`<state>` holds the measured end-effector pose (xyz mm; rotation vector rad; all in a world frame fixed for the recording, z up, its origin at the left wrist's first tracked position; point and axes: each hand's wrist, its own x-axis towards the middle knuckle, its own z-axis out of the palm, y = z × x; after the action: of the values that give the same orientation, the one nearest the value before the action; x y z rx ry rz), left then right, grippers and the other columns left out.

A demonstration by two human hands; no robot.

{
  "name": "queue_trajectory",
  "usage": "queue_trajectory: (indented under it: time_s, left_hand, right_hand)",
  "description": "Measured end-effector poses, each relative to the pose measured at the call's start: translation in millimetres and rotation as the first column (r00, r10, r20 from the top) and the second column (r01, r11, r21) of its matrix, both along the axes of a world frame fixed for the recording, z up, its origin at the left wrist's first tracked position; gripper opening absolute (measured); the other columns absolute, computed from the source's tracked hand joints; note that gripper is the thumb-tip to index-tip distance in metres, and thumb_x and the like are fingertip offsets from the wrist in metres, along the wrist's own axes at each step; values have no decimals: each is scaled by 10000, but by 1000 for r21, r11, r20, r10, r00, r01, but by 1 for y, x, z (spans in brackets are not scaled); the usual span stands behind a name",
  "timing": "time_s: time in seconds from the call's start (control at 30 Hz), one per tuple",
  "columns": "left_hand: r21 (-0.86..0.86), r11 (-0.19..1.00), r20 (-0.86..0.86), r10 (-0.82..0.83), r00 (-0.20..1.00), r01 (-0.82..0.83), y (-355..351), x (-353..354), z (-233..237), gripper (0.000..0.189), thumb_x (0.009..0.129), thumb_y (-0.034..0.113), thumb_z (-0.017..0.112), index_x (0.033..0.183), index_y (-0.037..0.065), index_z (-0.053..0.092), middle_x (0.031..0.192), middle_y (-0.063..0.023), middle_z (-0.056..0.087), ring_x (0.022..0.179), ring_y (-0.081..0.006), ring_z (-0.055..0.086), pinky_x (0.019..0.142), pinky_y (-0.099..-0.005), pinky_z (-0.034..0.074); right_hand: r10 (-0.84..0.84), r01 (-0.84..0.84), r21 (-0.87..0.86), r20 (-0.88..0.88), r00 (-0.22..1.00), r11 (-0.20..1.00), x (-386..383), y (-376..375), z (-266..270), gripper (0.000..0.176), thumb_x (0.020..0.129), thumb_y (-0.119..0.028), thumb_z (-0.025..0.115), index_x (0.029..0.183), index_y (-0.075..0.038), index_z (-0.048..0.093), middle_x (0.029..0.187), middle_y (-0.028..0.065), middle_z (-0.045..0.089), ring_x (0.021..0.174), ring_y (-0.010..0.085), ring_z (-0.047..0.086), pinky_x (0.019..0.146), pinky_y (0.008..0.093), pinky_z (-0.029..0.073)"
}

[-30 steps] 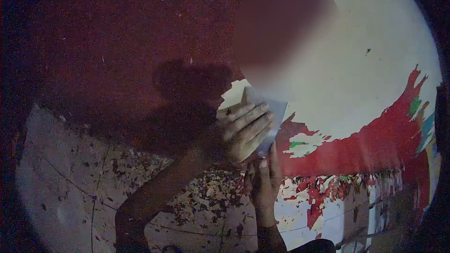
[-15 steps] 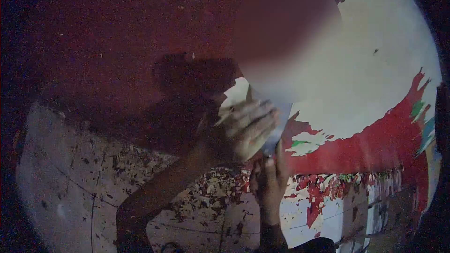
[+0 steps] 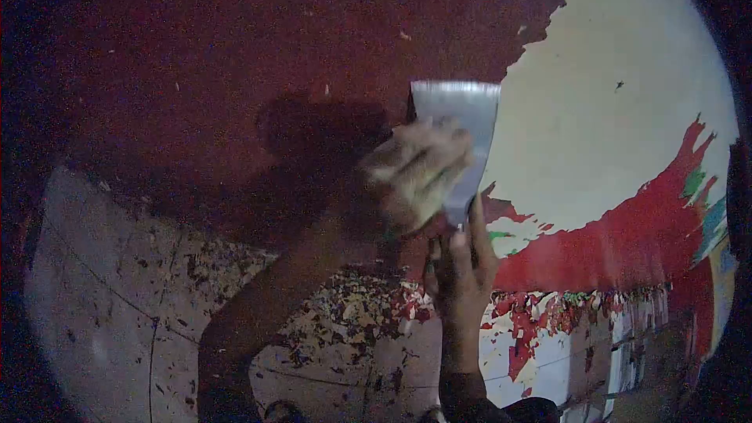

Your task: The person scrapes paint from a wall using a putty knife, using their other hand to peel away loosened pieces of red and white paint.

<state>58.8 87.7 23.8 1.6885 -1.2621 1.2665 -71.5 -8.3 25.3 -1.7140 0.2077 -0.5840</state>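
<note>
A wide metal scraper (image 3: pixel 476 117) lies against the painted wall, its broad edge upward at the border of dark red paint (image 3: pixel 329 39) and a pale bare patch (image 3: pixel 595 110). My right hand (image 3: pixel 462 270) is closed round its lower end, fingers pointing up; the handle is hidden. Across the left side of the blade is my left hand (image 3: pixel 423 168), blurred by motion, its fingers pressed together against the metal.
Paint flakes (image 3: pixel 352 317) are scattered on the tiled floor (image 3: pixel 102 282) along the foot of the wall. Brighter red paint (image 3: pixel 587 254) with jagged edges borders the pale patch below. Dark shadows fall on the wall at the left.
Both hands and the scraper have shifted upward. A blurred shape above the blade is gone, so the blade's edge and the paint border now show.
</note>
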Motion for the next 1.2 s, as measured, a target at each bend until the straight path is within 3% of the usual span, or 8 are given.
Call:
queue_trajectory:
  time_s: [0.1,0.23,0.67,0.73,0.8,0.87,0.97,1.2]
  left_hand:
    - [-82,988,-35,-135,990,131,-7,2,-18,306,777,123,644,1071,40,646,1147,-100,608,1107,-261,558,946,-399,454]
    - [23,1000,-28,-2,1000,2,14,-1,8,308,756,111,694,1053,39,652,1112,-101,626,1064,-253,588,925,-385,474]
    - [-137,978,-52,-166,985,158,-6,-2,-21,298,748,116,641,1037,44,648,1164,-76,600,1124,-221,557,974,-397,445]
    - [-309,910,-105,-321,941,276,-20,3,-32,306,744,115,635,1043,48,646,1175,-76,593,1130,-227,555,978,-408,440]
    - [-122,989,-51,-90,995,84,-3,5,-6,282,741,104,669,1018,52,658,1125,-77,619,1084,-234,586,949,-412,464]
    - [-17,1000,-4,13,1000,-13,12,-1,14,222,745,92,690,964,56,681,1061,-85,647,1032,-235,618,902,-397,499]
    - [-222,958,-159,-218,963,181,-12,-11,-15,211,740,94,650,944,51,686,1065,-102,642,1032,-228,616,907,-372,499]
    - [-31,998,-17,-60,998,60,2,-8,-9,229,743,112,661,960,40,683,1102,-79,627,1052,-218,595,907,-355,494]
  right_hand:
    - [2,-2,-2,12,1000,1000,-12,-17,-38,549,942,-239,495,1397,15,323,1076,96,523,820,132,493,709,247,398]
    - [20,-13,-91,74,997,996,6,-13,-27,563,934,-270,519,1414,-44,331,724,0,508,538,47,409,470,187,333]
    - [-16,16,-79,2,1000,997,-21,-18,-39,538,936,-229,523,1411,-58,336,711,-6,520,470,32,405,404,182,327]
    - [1,-2,-38,-10,1000,999,-16,-12,-29,537,935,-218,519,1404,-32,335,833,27,515,602,62,424,519,207,337]
    - [9,-7,42,-55,998,999,-7,-1,-3,524,936,-190,503,1389,15,337,1091,94,513,870,123,471,754,253,366]
    - [17,-15,-28,70,997,1000,1,4,1,541,936,-251,519,1405,-46,345,673,-12,491,468,33,398,397,185,319]
    - [-2,3,-40,17,1000,999,-16,-14,-28,553,937,-257,517,1412,-48,329,698,-7,496,460,35,383,395,182,316]
    - [-19,19,-12,-20,1000,1000,-17,-7,-22,559,933,-237,521,1426,-82,310,691,7,509,449,41,397,384,188,319]
